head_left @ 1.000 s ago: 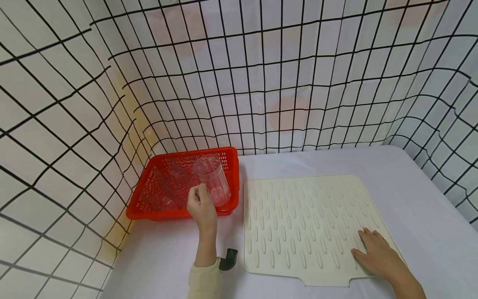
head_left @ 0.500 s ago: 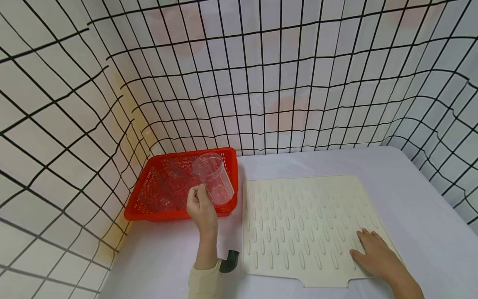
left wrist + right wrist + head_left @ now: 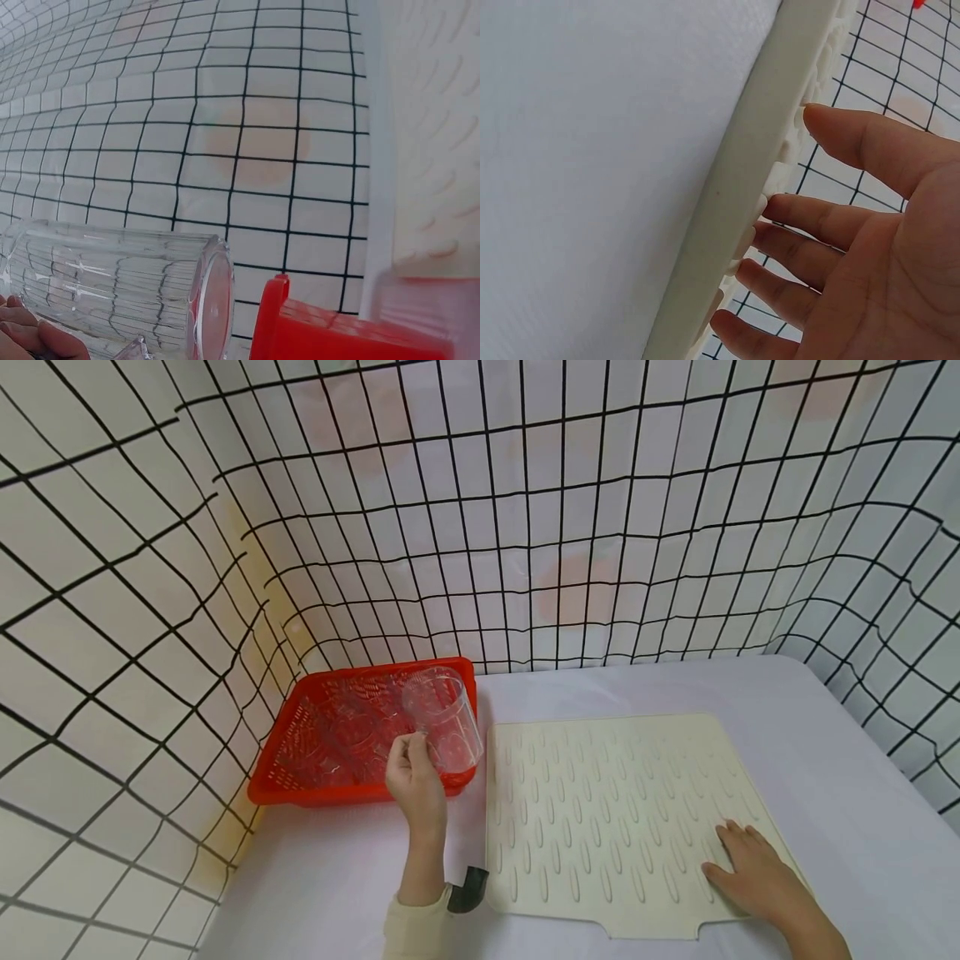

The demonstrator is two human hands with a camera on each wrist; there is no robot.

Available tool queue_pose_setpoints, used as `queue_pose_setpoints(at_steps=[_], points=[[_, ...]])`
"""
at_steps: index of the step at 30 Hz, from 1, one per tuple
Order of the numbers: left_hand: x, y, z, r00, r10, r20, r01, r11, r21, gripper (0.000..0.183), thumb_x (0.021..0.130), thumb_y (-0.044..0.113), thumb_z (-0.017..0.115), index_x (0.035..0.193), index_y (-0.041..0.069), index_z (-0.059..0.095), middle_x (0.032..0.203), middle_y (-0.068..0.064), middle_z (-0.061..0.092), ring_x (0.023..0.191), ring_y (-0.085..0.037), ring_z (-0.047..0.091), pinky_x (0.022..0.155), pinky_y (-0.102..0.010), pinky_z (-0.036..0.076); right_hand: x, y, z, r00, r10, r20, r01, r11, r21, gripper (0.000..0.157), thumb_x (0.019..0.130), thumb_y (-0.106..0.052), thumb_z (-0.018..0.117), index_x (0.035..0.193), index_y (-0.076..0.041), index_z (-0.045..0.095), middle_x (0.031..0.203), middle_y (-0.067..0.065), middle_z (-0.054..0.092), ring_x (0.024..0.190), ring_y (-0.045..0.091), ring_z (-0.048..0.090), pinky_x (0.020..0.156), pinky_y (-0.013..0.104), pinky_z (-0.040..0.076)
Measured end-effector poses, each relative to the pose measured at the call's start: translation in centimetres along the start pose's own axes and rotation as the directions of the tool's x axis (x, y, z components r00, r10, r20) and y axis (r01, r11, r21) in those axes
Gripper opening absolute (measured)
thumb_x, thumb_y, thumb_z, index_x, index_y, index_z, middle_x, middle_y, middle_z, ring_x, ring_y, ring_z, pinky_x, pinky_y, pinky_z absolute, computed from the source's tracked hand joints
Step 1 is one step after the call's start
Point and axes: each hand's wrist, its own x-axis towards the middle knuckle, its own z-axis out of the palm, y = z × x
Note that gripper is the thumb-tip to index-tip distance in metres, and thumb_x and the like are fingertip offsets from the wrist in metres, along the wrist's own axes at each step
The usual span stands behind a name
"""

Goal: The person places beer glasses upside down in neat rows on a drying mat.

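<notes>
My left hand [image 3: 415, 777] grips a clear glass mug [image 3: 459, 739] at its near side, its fingers curled, apparently round the handle. Tilted, the mug is over the right end of a red plastic basket [image 3: 330, 795]. In the left wrist view the mug [image 3: 112, 281] lies sideways across the lower left, with a few fingertips [image 3: 56, 341] at the corner; the exact grip is partly hidden. More clear glassware [image 3: 348, 735] sits in the basket. My right hand [image 3: 753, 875] rests, fingers spread, on the right part of a cream ribbed mat [image 3: 600, 818].
A white cloth [image 3: 847, 760] covers the table under basket and mat. Black wire grid panels [image 3: 562, 510] stand at the back and both sides, the left one close to the basket. A black strap piece [image 3: 468, 889] sticks out at the left wrist.
The left hand and mug have shifted right toward the basket's right wall, with the mug more tilted. The right hand stays on the mat.
</notes>
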Motion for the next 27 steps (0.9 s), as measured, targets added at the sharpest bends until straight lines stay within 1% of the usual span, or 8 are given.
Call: queue_pose_setpoints(at_steps=[6,10,12,19,25,27], points=[[-0.4,0.3,0.3,1.000,-0.005,0.022,0.005,1.000,-0.016,0.027,0.100,0.011,0.050,0.086,-0.012,0.053,0.072,-0.023,0.051,0.066,-0.021,0.049,0.059,-0.023,0.050,-0.1,0.1,0.0,1.000,0.002,-0.001,-0.002,1.000,0.012,0.075,0.092,-0.032,0.063,0.132,0.024,0.035,0.139,0.047,0.025,0.127,0.064,0.019,0.097,0.075,0.021],[-0.6,0.2,0.5,0.999,-0.009,0.040,0.010,1.000,-0.027,0.027,0.100,0.010,0.050,0.085,-0.012,0.053,0.068,-0.020,0.048,0.063,-0.020,0.047,0.055,-0.022,0.046,-0.1,0.0,0.0,1.000,0.003,-0.002,-0.003,1.000,0.021,0.074,0.092,-0.031,0.064,0.132,0.024,0.035,0.139,0.046,0.024,0.127,0.064,0.019,0.097,0.075,0.021],[-0.7,0.1,0.6,0.999,-0.011,0.050,0.013,1.000,-0.029,0.026,0.099,0.009,0.050,0.085,-0.012,0.053,0.067,-0.016,0.048,0.063,-0.018,0.046,0.054,-0.022,0.044,-0.1,0.0,0.0,1.000,0.000,-0.001,0.000,1.000,0.025,0.074,0.092,-0.031,0.063,0.132,0.024,0.035,0.140,0.046,0.024,0.127,0.064,0.019,0.097,0.075,0.021],[-0.9,-0.1,1.1,0.995,0.011,0.097,-0.007,0.999,-0.036,0.025,0.098,0.007,0.049,0.081,-0.013,0.051,0.060,0.002,0.037,0.055,-0.008,0.034,0.049,-0.019,0.030,-0.2,0.1,-0.1,1.000,0.005,0.015,-0.006,0.999,0.046,0.076,0.093,-0.033,0.062,0.134,0.024,0.032,0.141,0.046,0.022,0.128,0.064,0.018,0.098,0.074,0.019],[-1.1,-0.4,1.4,0.990,0.027,0.141,-0.022,0.999,-0.033,0.026,0.098,0.007,0.050,0.081,-0.011,0.052,0.059,0.003,0.036,0.054,-0.008,0.033,0.048,-0.019,0.029,0.0,0.3,0.1,1.000,0.016,0.027,-0.017,0.999,0.040,0.077,0.093,-0.035,0.062,0.135,0.023,0.033,0.141,0.046,0.022,0.128,0.063,0.017,0.098,0.075,0.019],[-1.2,-0.4,1.5,0.989,0.028,0.147,-0.024,0.999,-0.030,0.025,0.097,0.006,0.050,0.080,-0.012,0.052,0.059,0.004,0.036,0.053,-0.008,0.032,0.047,-0.019,0.028,0.0,0.3,0.0,0.999,0.022,0.032,-0.024,0.999,0.039,0.078,0.093,-0.036,0.062,0.135,0.023,0.033,0.141,0.046,0.022,0.129,0.063,0.016,0.098,0.074,0.019]])
